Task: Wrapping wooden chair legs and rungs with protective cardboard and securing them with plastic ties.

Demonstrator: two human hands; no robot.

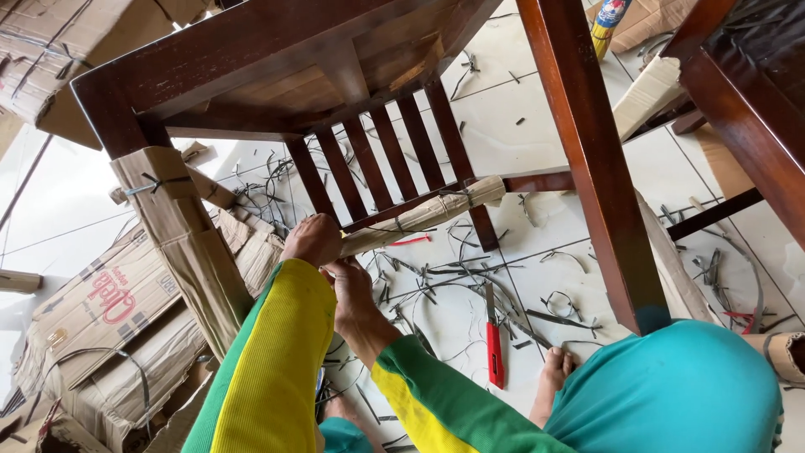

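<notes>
A dark brown wooden chair stands tipped over a white tiled floor. Its top rail is wrapped in a strip of brown cardboard, tied with thin dark straps. My left hand grips the left end of that cardboard strip, where the rail meets a cardboard-wrapped leg. My right hand is just below it, fingers curled against the same end of the wrap. Both sleeves are yellow and green. What lies under the fingers is hidden.
A red utility knife lies on the tiles among several cut dark straps. Flattened cardboard boxes are piled at the left. A second dark chair stands at the right. My bare foot and teal-clad knee are low right.
</notes>
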